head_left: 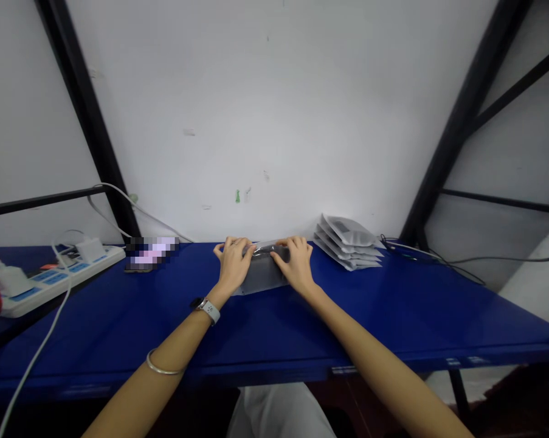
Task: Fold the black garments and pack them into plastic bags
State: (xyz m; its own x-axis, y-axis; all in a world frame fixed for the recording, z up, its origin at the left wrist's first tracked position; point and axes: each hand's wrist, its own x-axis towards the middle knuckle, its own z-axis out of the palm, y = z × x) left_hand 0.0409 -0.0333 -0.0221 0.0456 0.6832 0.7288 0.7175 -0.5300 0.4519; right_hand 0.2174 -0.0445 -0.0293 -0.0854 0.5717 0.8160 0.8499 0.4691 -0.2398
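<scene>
A grey plastic bag point(262, 277) lies near the worktop's point(274, 334) back edge, its top pinched by the left hand point(236, 261) at one side and the right hand point(296, 263) at the other. They seem to be working the top; the next move probably calls for even thumb pressure. Similar bags point(349, 243) lie piled rightward.

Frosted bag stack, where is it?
Head view, right of centre: the frosted bag stack sits on the blue table, between the right hand and the cables.
</scene>
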